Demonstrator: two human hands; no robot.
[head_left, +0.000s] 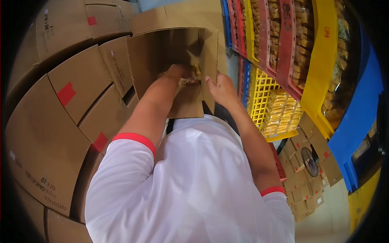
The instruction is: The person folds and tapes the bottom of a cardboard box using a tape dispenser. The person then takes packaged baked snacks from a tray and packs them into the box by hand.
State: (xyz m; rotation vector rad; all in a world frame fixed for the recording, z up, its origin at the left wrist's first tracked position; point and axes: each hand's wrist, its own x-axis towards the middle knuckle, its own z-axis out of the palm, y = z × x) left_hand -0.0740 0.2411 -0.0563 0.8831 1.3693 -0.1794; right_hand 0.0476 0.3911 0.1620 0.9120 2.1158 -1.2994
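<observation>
An open cardboard box (152, 54) stands in front of me, its flaps raised. My left hand (176, 72) reaches deep inside it, right beside a few clear-wrapped, yellowish packets (193, 75). Shadow hides its fingers, so whether they grip a packet does not show. At the box's right side, my right hand (222, 91) holds the cardboard flap (210, 65). Its thumb lies on the near face, while the other fingers are mostly out of sight behind the flap.
Taped cartons (67, 95) with red stickers are stacked at my left. Red, yellow and blue plastic crates (320, 81) full of wrapped packets rise at my right, above a yellow lattice crate (259, 95). A fan (310, 162) and more cartons (302, 184) sit lower right.
</observation>
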